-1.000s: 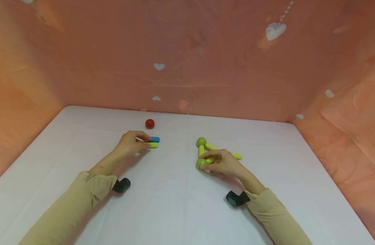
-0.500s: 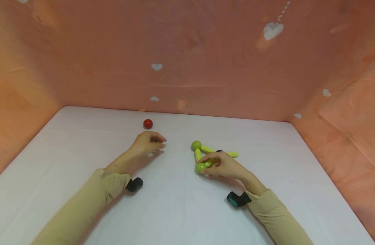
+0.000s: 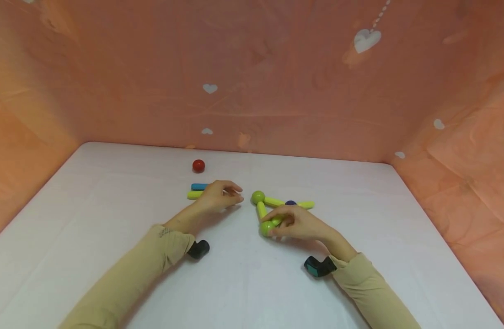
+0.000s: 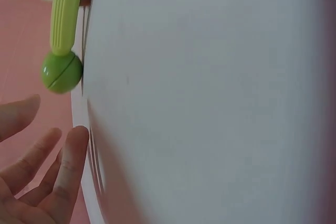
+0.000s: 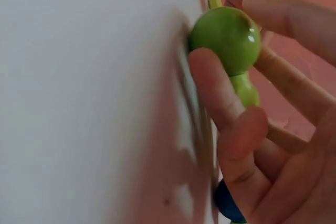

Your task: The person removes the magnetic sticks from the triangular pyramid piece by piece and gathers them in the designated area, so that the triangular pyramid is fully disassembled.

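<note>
My right hand [image 3: 299,222] pinches the near green ball [image 3: 267,228] of a joined piece made of balls and yellow-green sticks. A short stick [image 3: 261,210] links it to the far green ball [image 3: 258,197]. From there another stick [image 3: 274,201] runs to a dark blue ball [image 3: 291,203], partly behind the right hand, with one more stick [image 3: 305,205] beyond. My left hand [image 3: 219,196] holds nothing; its fingers stretch toward the far ball, a small gap short of it. In the left wrist view those fingers [image 4: 71,166] are spread below the green ball [image 4: 62,72].
A blue stick [image 3: 199,187] and a loose yellow-green stick [image 3: 194,195] lie side by side, partly behind the left hand. Farther back sits a red ball [image 3: 198,166]. An orange curtain with hearts [image 3: 252,82] surrounds the white table [image 3: 243,283].
My left hand has moved right, away from the blue and yellow-green sticks, which stay on the table. The joined piece has shifted slightly left and turned a little in my right hand.
</note>
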Demonstrator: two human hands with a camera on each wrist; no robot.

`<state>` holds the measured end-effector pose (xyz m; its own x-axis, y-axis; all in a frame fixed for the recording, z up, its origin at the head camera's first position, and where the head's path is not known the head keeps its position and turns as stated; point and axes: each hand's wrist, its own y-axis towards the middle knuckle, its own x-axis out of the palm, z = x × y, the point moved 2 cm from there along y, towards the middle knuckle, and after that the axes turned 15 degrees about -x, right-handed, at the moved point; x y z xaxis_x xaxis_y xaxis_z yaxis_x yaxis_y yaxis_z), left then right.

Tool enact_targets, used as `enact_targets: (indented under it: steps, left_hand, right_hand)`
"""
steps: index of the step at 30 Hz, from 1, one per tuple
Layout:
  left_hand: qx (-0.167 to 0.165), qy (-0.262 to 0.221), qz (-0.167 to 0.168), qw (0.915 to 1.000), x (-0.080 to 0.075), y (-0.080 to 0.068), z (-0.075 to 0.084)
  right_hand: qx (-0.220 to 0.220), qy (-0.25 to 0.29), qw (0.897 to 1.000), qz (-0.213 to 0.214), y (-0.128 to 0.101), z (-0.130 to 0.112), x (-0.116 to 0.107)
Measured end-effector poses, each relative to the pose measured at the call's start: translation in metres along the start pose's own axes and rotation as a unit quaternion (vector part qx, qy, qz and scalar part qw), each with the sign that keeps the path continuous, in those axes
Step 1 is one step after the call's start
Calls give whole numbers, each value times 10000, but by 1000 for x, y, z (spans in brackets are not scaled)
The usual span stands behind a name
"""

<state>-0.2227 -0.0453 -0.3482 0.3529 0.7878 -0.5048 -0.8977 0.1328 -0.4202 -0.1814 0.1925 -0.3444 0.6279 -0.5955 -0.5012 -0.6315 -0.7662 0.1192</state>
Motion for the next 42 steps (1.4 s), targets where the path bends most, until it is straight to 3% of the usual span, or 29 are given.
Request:
enact_targets:
  steps: [5,9,15,19,22,30,42]
  left_hand:
    - [94,19,-181,9998,10,5,8]
    - [193,-26,-393,9990,16,8,12]
    - [228,72,-494,9985,24,12,17]
    - [195,179,-437,9987,27,12,20]
    - [180,232,-390,9988,30,12,23]
    - [51,266,-349,9990,36,15,24]
    - [81,504,-266,9983,36,15,27]
  right_hand:
    - [72,-339,9959,839,3,-1,-6]
    - [234,-905,9823,1620,5,-3,-10]
    - [306,-1275,9659,2233,9,-1,-11]
    - [519,-1620,9588,2276,11,0,-12]
    - [650,-1800,9589,2095,13,5,-12]
    - [883,-1527,9681,1779,15,13,-12]
    - [952,-1553,9638,1944,19,18,-14]
